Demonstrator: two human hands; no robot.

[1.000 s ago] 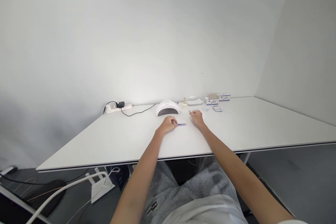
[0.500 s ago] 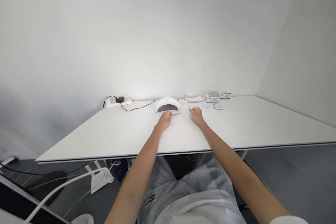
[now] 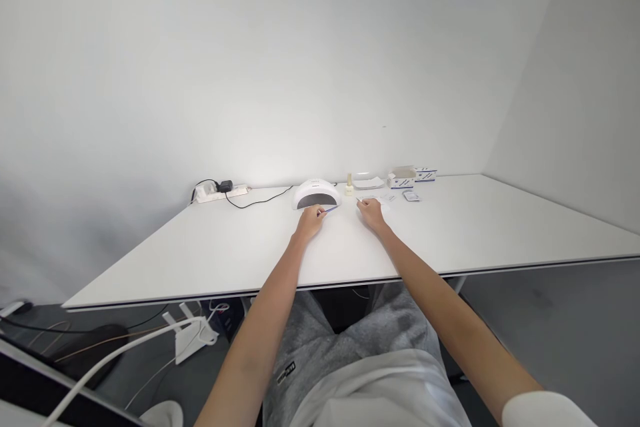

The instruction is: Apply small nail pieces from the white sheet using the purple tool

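Note:
My left hand (image 3: 310, 221) is closed around a thin blue stick (image 3: 331, 209), which points right and slightly away from me in front of the white nail lamp (image 3: 316, 184). Its exact kind is too small to tell. Across a short gap, my right hand (image 3: 371, 213) is pinched, with a small thin tip (image 3: 359, 200) poking out at the fingers' left side; what it belongs to is hidden. Just beyond the hands a pale nail polish bottle (image 3: 349, 189) stands upright with its cap on. Thin papers (image 3: 385, 199) lie past my right hand.
Behind the papers rests a clear tray with white sheets (image 3: 369, 183). Two white-and-blue boxes (image 3: 401, 181) stand by the wall, a small packet (image 3: 411, 195) before them. A power strip (image 3: 220, 194) with a black adapter lies back left, its cable running to the lamp.
The blue stick has tilted so its far end points more upward in view. Both hands stay in nearly the same places, still closed; the whole view has shifted slightly.

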